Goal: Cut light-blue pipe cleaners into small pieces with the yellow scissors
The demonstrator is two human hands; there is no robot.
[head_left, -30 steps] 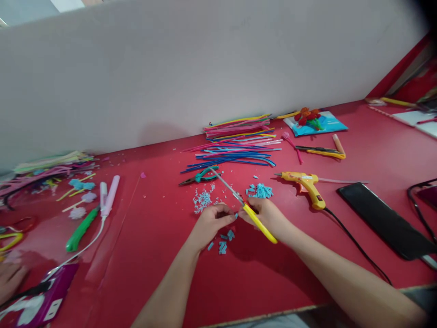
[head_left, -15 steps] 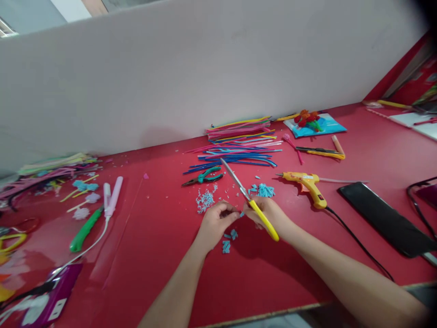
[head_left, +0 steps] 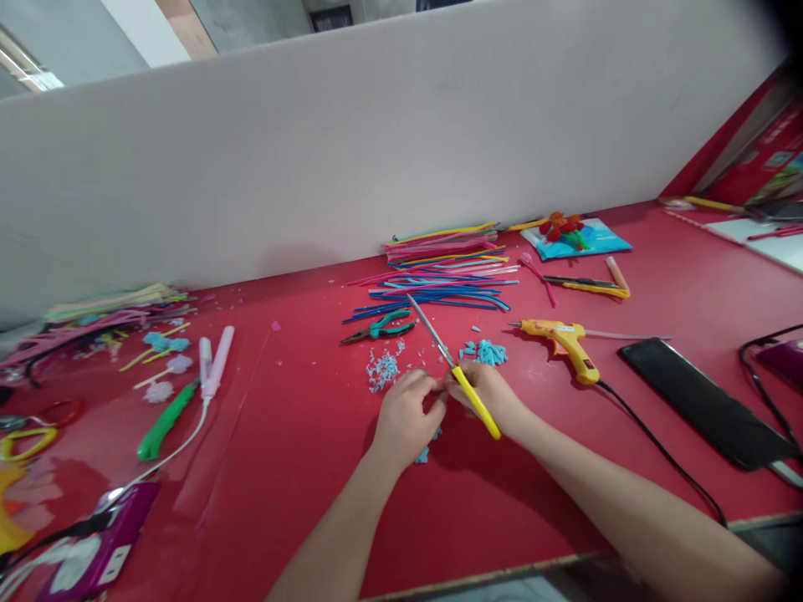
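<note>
My right hand (head_left: 495, 397) is closed round yellow-handled scissors (head_left: 475, 403), whose closed blades point away to the upper left. The fingertips of my left hand (head_left: 405, 415) are pinched and meet those of the right. A small blue pipe cleaner piece showed between them a moment ago; now the fingers cover it. Just beyond the right hand lies a heap of short blue pipe cleaner pieces (head_left: 491, 353). Beyond the left hand are fine blue clippings (head_left: 382, 370). More blue pieces (head_left: 423, 455) lie under the left hand, partly hidden by it.
Green-handled pliers (head_left: 380, 328) lie past the clippings, in front of long pipe cleaners (head_left: 439, 288). On the right are a yellow glue gun (head_left: 565, 341) with its cord and a black phone-like slab (head_left: 703, 401). A pink hot tool (head_left: 217, 364) and a green-handled cutter (head_left: 166, 422) lie left.
My left hand has moved slightly right and closer to the right hand, covering the blue piece and part of the loose pieces below. The view has tilted slightly; the scissors stay in my right hand.
</note>
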